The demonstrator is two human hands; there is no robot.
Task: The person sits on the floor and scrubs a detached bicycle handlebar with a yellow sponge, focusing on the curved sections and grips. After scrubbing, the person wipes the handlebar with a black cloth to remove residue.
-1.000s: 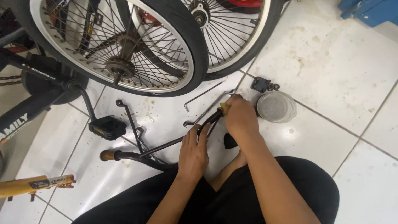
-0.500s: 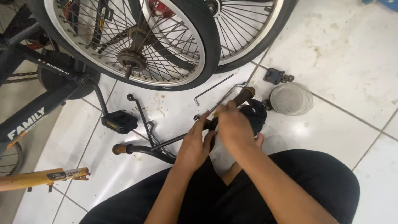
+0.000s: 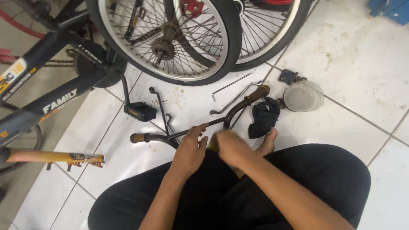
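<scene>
I sit on the tiled floor with a black bicycle handlebar (image 3: pixel 233 111) lying in front of my legs. It has brown grips at both ends. My left hand (image 3: pixel 189 150) is closed around its middle section. Just to the right, my right hand (image 3: pixel 228 147) is blurred with motion, its fingers curled. Something small and brownish (image 3: pixel 211 147) shows at its fingertips, and I cannot make out what it is. A black cloth (image 3: pixel 264 117) lies beside the handlebar's right end, next to my bare foot (image 3: pixel 268 142).
Two bicycle wheels (image 3: pixel 170 42) stand close ahead. A black bike frame (image 3: pixel 55 100) with a pedal (image 3: pixel 140 111) is at the left, above an orange bar (image 3: pixel 55 157). Thin metal rods (image 3: pixel 232 85), a round clear lid (image 3: pixel 303 96) and a small black part (image 3: pixel 287 76) lie on the tiles.
My right hand has left the handlebar's right grip and pulled back toward my body, close to my left hand. The black cloth now lies uncovered. The view has shifted.
</scene>
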